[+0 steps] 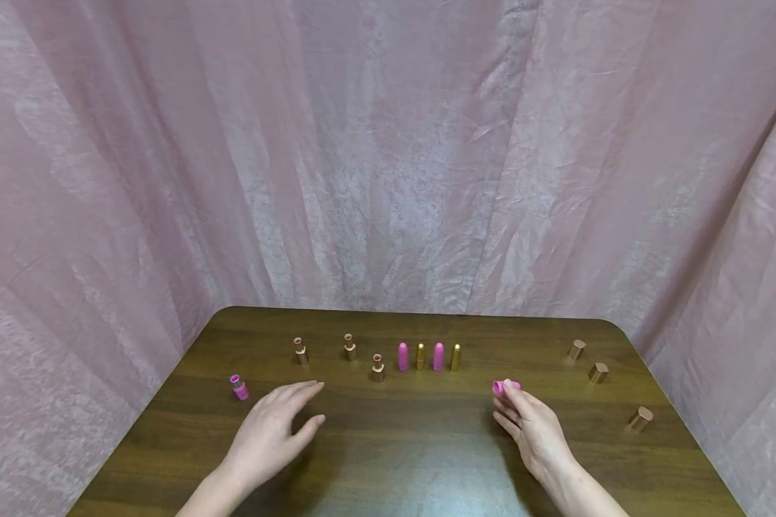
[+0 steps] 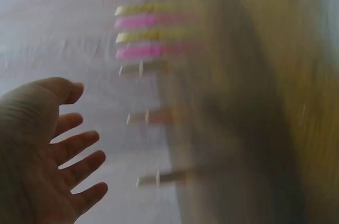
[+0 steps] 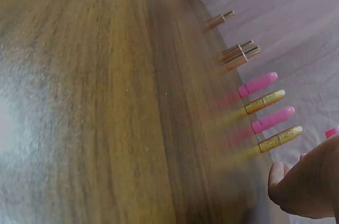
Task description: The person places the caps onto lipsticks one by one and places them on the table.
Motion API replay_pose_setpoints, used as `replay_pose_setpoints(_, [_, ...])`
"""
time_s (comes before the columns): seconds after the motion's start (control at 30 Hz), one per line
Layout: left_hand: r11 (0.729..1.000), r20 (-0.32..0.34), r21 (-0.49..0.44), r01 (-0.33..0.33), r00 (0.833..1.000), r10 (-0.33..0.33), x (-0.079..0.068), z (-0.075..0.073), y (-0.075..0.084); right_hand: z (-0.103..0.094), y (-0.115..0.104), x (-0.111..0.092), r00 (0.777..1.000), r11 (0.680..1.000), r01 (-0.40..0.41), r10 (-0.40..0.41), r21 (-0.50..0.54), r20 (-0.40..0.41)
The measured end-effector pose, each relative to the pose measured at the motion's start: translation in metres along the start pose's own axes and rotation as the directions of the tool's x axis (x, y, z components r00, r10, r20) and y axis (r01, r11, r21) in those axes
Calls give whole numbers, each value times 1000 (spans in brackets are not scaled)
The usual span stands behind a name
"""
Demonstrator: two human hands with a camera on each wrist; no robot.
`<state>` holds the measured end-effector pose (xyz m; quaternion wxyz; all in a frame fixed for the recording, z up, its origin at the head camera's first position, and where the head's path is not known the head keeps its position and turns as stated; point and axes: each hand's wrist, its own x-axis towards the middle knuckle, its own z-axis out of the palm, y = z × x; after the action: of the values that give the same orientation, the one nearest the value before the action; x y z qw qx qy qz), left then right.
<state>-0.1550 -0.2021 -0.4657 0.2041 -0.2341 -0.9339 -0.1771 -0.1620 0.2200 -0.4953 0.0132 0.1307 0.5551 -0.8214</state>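
My right hand (image 1: 535, 431) pinches a pink lipstick cap (image 1: 499, 388) between thumb and fingers, its open end facing left, above the right part of the table. My left hand (image 1: 271, 431) is held over the left part with fingers spread and nothing in it. To its left stands an uncapped pink lipstick (image 1: 239, 388) with a silvery collar. Beyond that hand three uncapped rose-gold lipsticks (image 1: 378, 369) stand upright. Between the hands, farther back, is a row of closed lipsticks, pink (image 1: 403, 357) and gold (image 1: 455, 357) in turn.
Three rose-gold caps (image 1: 598, 373) stand along the right side of the brown wooden table (image 1: 401, 445). Pink curtains (image 1: 388, 179) hang behind the table's back edge and at both sides.
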Motion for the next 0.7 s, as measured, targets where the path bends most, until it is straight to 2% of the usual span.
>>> replay_pose_setpoints(0.07, [997,-39,-6,79,996,-80,-2,-16,-13,1,1,0,1000,1000,-2,2,2,3])
replay_pose_setpoints(0.13, [986,-65,-30,163,984,-165,-5,-33,-26,0,1,0,1000,1000,-6,6,1,6])
replay_pose_setpoints(0.27, [946,-88,-95,309,944,-317,-11,-63,-55,-3,-1,-1,1000,1000,-9,9,-17,12])
replay_pose_setpoints(0.4, [908,-64,-123,401,910,-410,-17,-81,-83,-6,-2,-2,1000,999,-16,17,-44,16])
replay_pose_setpoints(0.53, [877,26,-136,460,887,-461,-23,-77,-110,-7,-3,-3,1000,998,-17,18,-56,16])
replay_pose_setpoints(0.7, [847,131,-127,516,856,-501,-32,-55,-138,-4,-3,-3,999,999,-9,10,-52,35])
